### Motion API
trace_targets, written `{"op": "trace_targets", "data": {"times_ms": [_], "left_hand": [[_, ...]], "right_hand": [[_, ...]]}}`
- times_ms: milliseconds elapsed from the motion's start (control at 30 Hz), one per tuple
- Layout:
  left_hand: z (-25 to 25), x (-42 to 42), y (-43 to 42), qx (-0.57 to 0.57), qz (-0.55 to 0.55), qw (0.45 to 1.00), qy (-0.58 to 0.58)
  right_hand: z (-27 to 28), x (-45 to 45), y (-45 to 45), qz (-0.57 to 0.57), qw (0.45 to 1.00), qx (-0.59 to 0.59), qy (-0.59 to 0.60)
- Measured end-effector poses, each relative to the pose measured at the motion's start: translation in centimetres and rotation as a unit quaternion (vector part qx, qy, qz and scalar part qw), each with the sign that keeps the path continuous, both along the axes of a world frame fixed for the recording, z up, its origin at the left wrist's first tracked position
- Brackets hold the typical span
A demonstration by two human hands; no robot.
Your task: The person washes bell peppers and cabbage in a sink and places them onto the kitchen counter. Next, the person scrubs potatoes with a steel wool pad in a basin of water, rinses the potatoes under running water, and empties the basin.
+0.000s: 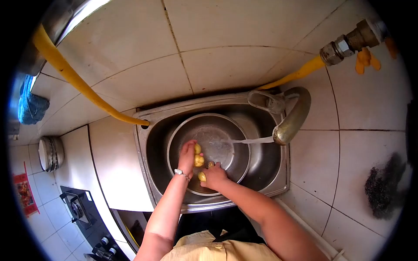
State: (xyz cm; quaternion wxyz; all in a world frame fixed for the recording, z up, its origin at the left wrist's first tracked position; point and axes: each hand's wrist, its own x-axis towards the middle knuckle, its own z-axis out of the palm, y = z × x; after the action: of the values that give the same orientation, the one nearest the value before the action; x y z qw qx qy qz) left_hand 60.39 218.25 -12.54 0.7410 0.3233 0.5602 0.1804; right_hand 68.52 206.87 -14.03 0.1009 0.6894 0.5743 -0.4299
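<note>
Both my hands are inside a round steel basin (244, 135), which sits in the sink. My left hand (187, 157), with a pale bracelet at the wrist, curls along two small yellow potatoes (199, 161) and holds them against its palm side. My right hand (215, 177) is close by on the right, its fingers bent round a yellow potato (202, 176). A browner piece (211, 164) shows at its fingertips; its kind is unclear. Water runs from the faucet (286, 128) leftward into the basin. My fingers partly hide the potatoes.
The steel sink (270, 167) surrounds the basin. A yellow hose (82, 85) enters the sink's left corner; another yellow hose (300, 71) joins a valve (348, 45). At left are stacked dishes (51, 153), a gas stove (78, 213) and a blue cloth (32, 104). A dark scouring pad (385, 185) lies right.
</note>
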Motion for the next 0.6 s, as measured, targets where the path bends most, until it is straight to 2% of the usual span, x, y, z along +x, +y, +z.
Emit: {"op": "trace_targets", "data": {"times_ms": [100,133,167,200,233,300,333,400,433,500,533,600], "left_hand": [[0.3,-0.4,0.2,-0.008,0.009,1.000,-0.012],[0.8,-0.6,0.3,-0.015,0.018,0.999,-0.028],[1.4,-0.7,0.5,-0.015,0.018,0.999,-0.028],[3.1,-0.5,0.9,-0.025,0.030,0.998,-0.047],[4.4,-0.5,1.3,-0.036,0.043,0.996,-0.066],[5.8,-0.8,2.0,-0.044,0.035,0.996,-0.073],[6.7,-0.7,2.1,-0.044,0.037,0.995,-0.081],[7.3,-0.5,2.3,-0.044,0.040,0.994,-0.091],[7.4,-0.3,2.3,-0.040,0.039,0.994,-0.093],[7.5,-0.1,2.0,-0.042,0.013,0.995,-0.095],[7.6,0.1,1.8,-0.040,0.013,0.995,-0.095],[7.9,0.6,1.3,-0.041,0.010,0.995,-0.096]], "right_hand": [[-0.7,1.0,0.4,0.054,0.998,0.020,0.017],[-0.8,2.2,0.7,-0.101,0.965,-0.105,0.218],[-0.9,3.2,0.7,-0.248,0.854,-0.221,0.400],[-1.4,3.8,0.1,-0.343,0.776,-0.231,0.476],[-1.5,4.9,0.1,-0.404,0.684,-0.250,0.554],[-1.3,7.1,0.4,-0.469,0.454,-0.239,0.719],[0.0,7.9,1.2,-0.468,0.456,-0.239,0.719],[2.6,9.7,2.9,-0.449,0.336,-0.121,0.819],[3.1,10.5,3.9,-0.396,0.359,-0.071,0.842],[4.5,11.4,5.4,-0.394,0.417,0.009,0.819],[4.7,11.9,6.1,-0.391,0.418,0.013,0.820],[4.8,12.5,7.1,-0.405,0.353,0.000,0.844]]}}
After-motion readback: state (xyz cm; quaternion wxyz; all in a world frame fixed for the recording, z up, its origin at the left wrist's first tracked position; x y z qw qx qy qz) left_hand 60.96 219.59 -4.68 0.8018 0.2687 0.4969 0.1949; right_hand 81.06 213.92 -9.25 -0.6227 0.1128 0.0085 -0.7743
